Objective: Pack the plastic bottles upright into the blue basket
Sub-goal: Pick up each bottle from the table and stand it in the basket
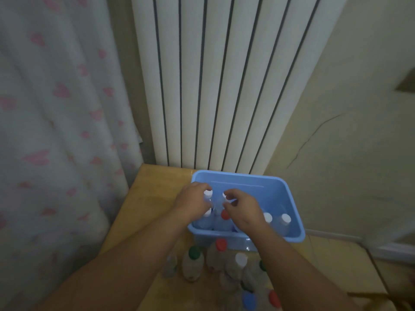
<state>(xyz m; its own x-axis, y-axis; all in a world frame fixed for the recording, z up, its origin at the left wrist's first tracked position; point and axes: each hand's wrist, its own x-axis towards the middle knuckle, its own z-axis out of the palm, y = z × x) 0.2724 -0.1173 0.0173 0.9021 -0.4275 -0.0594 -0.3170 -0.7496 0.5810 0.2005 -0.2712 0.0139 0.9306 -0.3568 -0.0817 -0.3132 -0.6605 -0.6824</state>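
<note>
The blue basket (289, 196) sits on a yellow table, against the radiator. Both of my hands reach into its left part. My left hand (190, 204) grips a clear white-capped bottle (208, 194) by its neck. Beside it, my right hand (243, 209) holds another white-capped bottle (224, 196) near its top. Several bottles stand upright in the basket along its near side: one with a red cap (224, 214) and two with white caps (267, 217) (286, 218). In front of the basket, several loose bottles with green (194, 252), red (221, 244) and white (241, 259) caps stand on the table.
A white ribbed radiator (224, 86) rises right behind the basket. A curtain with pink hearts (56, 131) hangs at the left beside the table (148, 198). A cracked beige wall (348, 131) is at the right. More bottles with blue (248, 300) and red (274, 298) caps lie at the bottom edge.
</note>
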